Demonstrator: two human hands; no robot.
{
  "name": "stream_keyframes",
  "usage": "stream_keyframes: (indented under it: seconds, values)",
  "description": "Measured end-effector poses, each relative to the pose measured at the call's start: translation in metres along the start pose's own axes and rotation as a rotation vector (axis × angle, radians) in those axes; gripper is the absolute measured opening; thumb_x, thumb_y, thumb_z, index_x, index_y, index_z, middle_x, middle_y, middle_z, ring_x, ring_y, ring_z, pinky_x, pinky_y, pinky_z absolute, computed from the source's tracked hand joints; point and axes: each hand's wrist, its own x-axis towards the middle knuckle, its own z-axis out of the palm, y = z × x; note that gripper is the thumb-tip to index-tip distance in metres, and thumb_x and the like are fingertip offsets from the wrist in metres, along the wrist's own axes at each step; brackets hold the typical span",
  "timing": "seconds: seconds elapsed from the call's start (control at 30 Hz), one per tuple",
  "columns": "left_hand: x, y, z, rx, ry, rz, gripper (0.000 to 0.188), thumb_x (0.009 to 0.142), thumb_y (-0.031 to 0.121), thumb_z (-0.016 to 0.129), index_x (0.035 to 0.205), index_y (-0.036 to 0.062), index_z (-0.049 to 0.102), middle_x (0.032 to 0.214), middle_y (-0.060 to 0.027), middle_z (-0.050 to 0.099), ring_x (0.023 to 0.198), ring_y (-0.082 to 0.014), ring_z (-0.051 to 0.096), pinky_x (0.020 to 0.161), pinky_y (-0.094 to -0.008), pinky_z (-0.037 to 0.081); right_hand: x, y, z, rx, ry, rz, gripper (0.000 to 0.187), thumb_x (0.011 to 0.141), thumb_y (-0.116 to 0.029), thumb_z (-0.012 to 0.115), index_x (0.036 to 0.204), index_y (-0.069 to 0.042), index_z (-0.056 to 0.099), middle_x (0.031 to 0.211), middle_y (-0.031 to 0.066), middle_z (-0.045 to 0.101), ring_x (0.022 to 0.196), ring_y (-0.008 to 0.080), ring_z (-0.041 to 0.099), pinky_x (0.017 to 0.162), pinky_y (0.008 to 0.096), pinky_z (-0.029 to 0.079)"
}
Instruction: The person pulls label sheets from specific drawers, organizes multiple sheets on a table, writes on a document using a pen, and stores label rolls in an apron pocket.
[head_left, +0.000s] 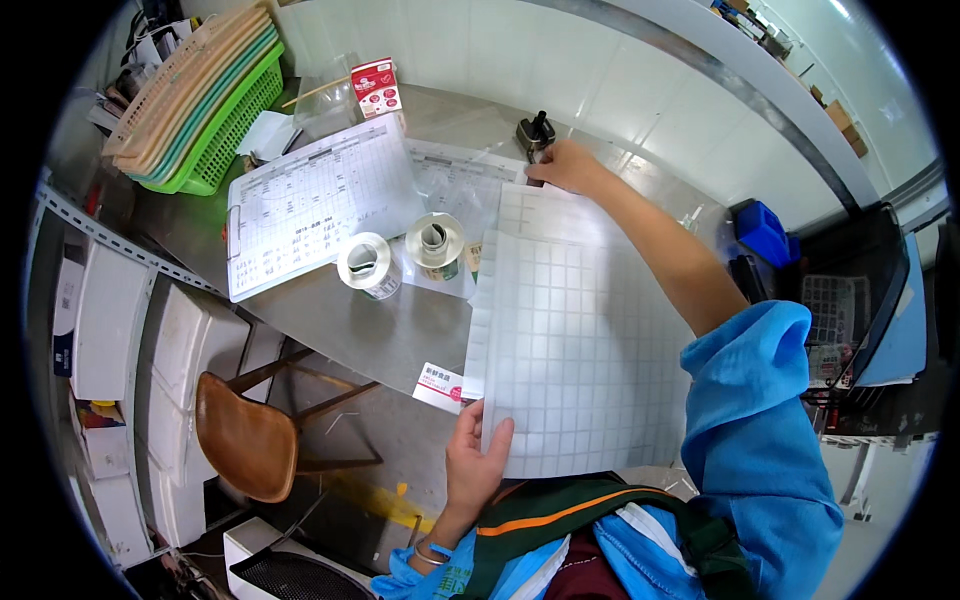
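Observation:
A large white sheet marked off in a grid of small rectangles (580, 330), like a label sheet, lies in front of me, with more sheets under its left side. My left hand (477, 462) grips its near left edge, thumb on top and fingers partly hidden below. Beyond the far edge, my right hand (573, 168) has its fingers bent together beside a small black object (536, 132); what they hold, if anything, is hidden. Two white rolls (367, 262) (434, 243) stand left of the sheet. Near my left hand is a small white and pink card or box (438, 385).
A clipboard with a filled-in form (320, 200) lies at left on the metal table (440, 325). Behind it are a red and white carton (376, 88) and stacked plastic baskets (215, 120). A blue holder (764, 232) stands at right. A brown chair (245, 437) is at lower left.

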Motion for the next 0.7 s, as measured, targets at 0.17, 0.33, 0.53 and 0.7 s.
stream_keyframes:
  seconds: [0.17, 0.33, 0.53, 0.7]
  values:
    - [0.01, 0.005, 0.001, 0.031, -0.015, -0.007, 0.037, 0.087, 0.004, 0.057, 0.12, -0.0065, 0.043, 0.111, -0.0153, 0.059, 0.102, -0.017, 0.056, 0.088, -0.0278, 0.043, -0.008, -0.019, -0.07, 0.924, -0.101, 0.391, 0.034, 0.079, -0.039, 0.059, 0.085, -0.005, 0.058, 0.073, 0.006, 0.061, 0.057, 0.015, 0.057, 0.053, 0.0309, 0.05]
    - [0.007, 0.016, 0.004, 0.376, 0.12, 0.207, 0.049, 0.082, 0.007, 0.062, 0.126, -0.0042, 0.042, 0.112, -0.0173, 0.053, 0.105, -0.0223, 0.052, 0.091, -0.0328, 0.041, -0.046, -0.012, -0.144, 1.182, -0.501, 0.191, 0.039, 0.086, -0.042, 0.056, 0.101, -0.006, 0.05, 0.07, 0.0012, 0.06, 0.056, 0.0102, 0.059, 0.067, 0.0311, 0.055]
    - [0.096, 0.113, 0.059, 0.932, 0.021, 0.879, 0.063, 0.078, 0.018, 0.067, 0.128, -0.0071, 0.039, 0.114, -0.0242, 0.046, 0.106, -0.038, 0.047, 0.093, -0.0414, 0.038, -0.07, -0.052, -0.159, 1.361, -0.066, 0.158, 0.04, 0.083, -0.029, 0.062, 0.111, -0.005, 0.046, 0.107, 0.0143, 0.056, 0.092, 0.0229, 0.06, 0.083, 0.0459, 0.051]
    - [0.267, 0.15, 0.125, 0.911, -0.226, 0.534, 0.043, 0.088, 0.028, 0.053, 0.106, -0.0103, 0.045, 0.096, -0.028, 0.057, 0.08, -0.0428, 0.06, 0.079, -0.043, 0.049, -0.077, -0.078, -0.156, 1.328, -0.152, 0.1, 0.039, 0.084, -0.029, 0.059, 0.111, -0.004, 0.046, 0.108, 0.0191, 0.056, 0.092, 0.0272, 0.059, 0.081, 0.0421, 0.051]
